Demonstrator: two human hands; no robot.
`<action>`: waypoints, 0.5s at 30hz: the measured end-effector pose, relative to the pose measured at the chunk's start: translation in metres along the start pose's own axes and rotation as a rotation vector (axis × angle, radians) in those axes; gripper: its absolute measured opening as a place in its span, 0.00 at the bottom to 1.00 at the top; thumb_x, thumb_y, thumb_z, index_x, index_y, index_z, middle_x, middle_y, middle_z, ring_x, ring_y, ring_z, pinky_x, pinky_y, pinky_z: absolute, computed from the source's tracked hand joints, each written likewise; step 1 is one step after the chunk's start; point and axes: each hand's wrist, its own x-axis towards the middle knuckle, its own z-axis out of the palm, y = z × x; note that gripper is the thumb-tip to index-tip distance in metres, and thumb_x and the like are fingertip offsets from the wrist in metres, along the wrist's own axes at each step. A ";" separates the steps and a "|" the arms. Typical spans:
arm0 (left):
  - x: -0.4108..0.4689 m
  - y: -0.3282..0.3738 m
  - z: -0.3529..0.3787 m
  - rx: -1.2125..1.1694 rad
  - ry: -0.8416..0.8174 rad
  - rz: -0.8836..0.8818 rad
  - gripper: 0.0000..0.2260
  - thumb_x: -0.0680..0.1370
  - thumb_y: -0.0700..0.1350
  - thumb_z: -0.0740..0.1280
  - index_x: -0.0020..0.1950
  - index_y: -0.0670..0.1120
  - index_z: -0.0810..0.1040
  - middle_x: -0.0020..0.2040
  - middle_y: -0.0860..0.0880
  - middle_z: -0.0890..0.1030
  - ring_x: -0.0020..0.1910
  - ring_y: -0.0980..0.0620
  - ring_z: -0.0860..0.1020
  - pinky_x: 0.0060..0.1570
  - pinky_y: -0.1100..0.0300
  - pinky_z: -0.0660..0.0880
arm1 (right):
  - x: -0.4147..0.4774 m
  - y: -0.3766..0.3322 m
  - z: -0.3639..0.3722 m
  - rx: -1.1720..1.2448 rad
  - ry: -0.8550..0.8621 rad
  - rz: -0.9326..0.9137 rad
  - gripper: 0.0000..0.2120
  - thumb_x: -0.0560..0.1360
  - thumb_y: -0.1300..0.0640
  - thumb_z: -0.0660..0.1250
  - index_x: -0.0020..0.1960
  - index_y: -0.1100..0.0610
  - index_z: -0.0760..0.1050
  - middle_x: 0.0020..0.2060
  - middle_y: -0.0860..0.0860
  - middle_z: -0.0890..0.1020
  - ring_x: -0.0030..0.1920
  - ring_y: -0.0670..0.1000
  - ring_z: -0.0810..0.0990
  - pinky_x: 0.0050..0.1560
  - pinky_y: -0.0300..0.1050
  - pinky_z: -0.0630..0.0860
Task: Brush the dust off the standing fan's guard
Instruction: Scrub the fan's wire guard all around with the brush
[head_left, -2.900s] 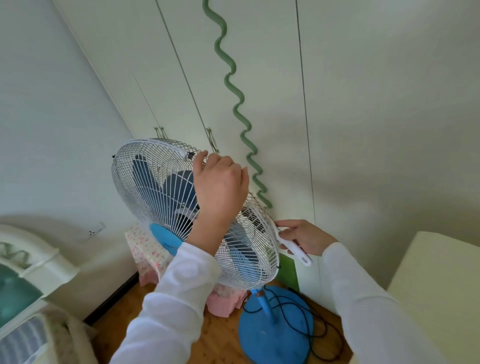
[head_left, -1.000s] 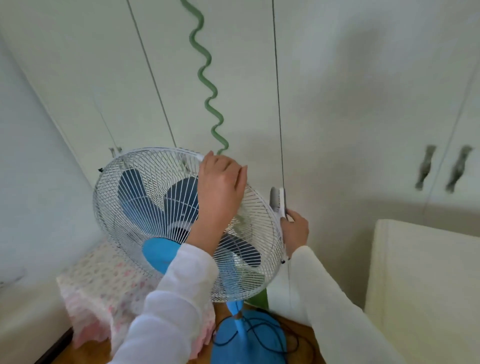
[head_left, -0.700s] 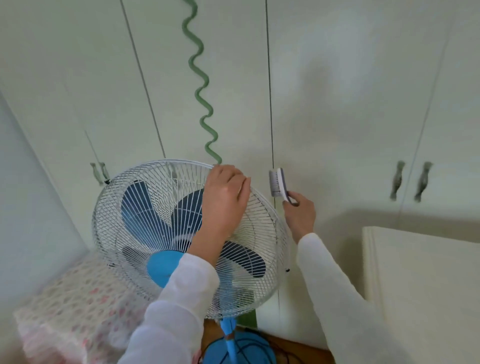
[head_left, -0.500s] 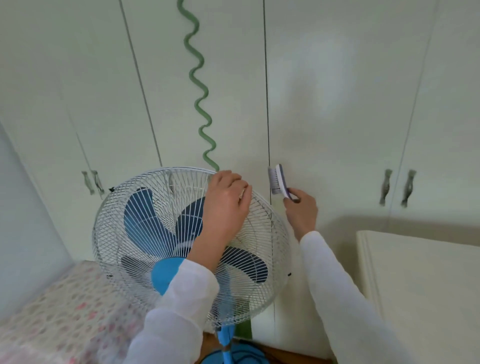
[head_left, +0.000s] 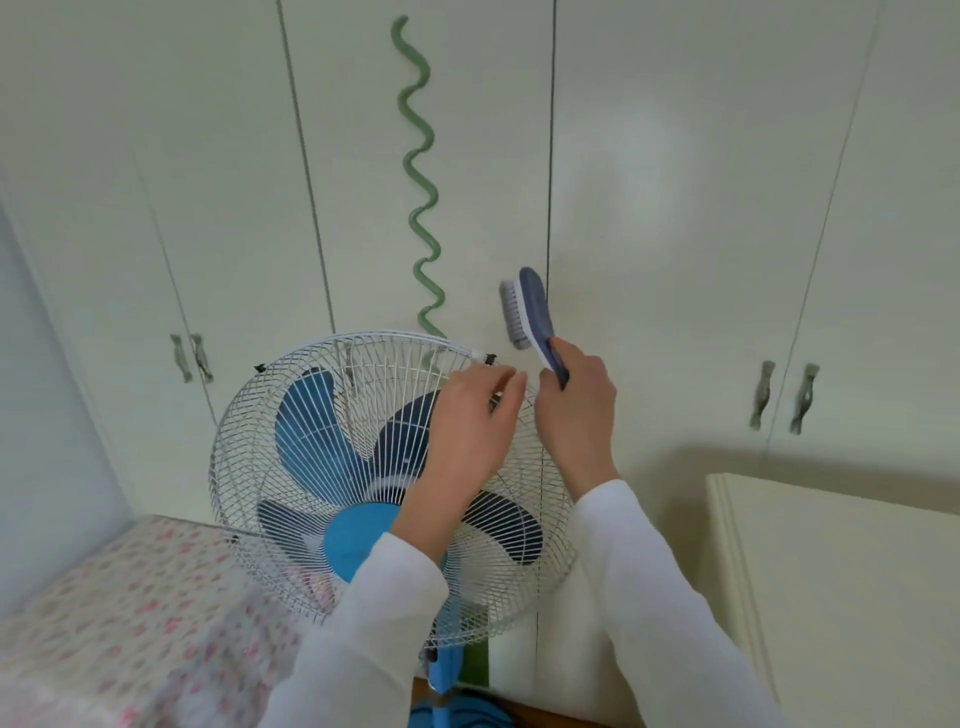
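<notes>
Contact | left hand (head_left: 467, 426) grips guard (head_left: 291, 441) | right hand (head_left: 576, 410) grips brush (head_left: 530, 312)

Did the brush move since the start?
Yes. The brush, in the right hand, went up from the lower right side of the fan guard to above its top rim, beside the bottom of the green squiggle.

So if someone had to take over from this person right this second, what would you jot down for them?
Left hand: holds the fan guard by its upper right part, steadying it.
Right hand: grips the brush by its handle, head up, bristles facing left, just above the guard's rim and not touching it.
Done: cannot tell how much has been brushed; no dust is visible either way.
Left: bring the bristles down onto the wires and sweep across the guard.
</notes>
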 end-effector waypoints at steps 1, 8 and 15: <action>0.002 0.003 -0.001 -0.055 -0.019 -0.049 0.11 0.78 0.42 0.63 0.40 0.39 0.80 0.34 0.42 0.79 0.34 0.50 0.74 0.35 0.57 0.68 | -0.004 -0.007 0.002 0.013 -0.014 -0.028 0.17 0.76 0.64 0.57 0.63 0.55 0.71 0.50 0.57 0.73 0.43 0.49 0.69 0.42 0.34 0.61; 0.013 0.007 -0.024 -0.433 -0.063 -0.438 0.15 0.78 0.43 0.63 0.36 0.34 0.76 0.27 0.46 0.73 0.25 0.58 0.69 0.26 0.67 0.65 | -0.025 -0.037 0.014 0.032 -0.108 -0.118 0.17 0.77 0.64 0.58 0.65 0.60 0.71 0.54 0.58 0.74 0.51 0.54 0.75 0.49 0.35 0.65; 0.018 -0.021 -0.054 -0.553 0.030 -0.600 0.12 0.78 0.37 0.60 0.38 0.32 0.76 0.30 0.42 0.77 0.28 0.53 0.76 0.27 0.63 0.74 | -0.037 -0.060 0.037 0.177 -0.153 -0.139 0.11 0.77 0.60 0.60 0.58 0.58 0.76 0.50 0.54 0.79 0.49 0.51 0.77 0.52 0.45 0.75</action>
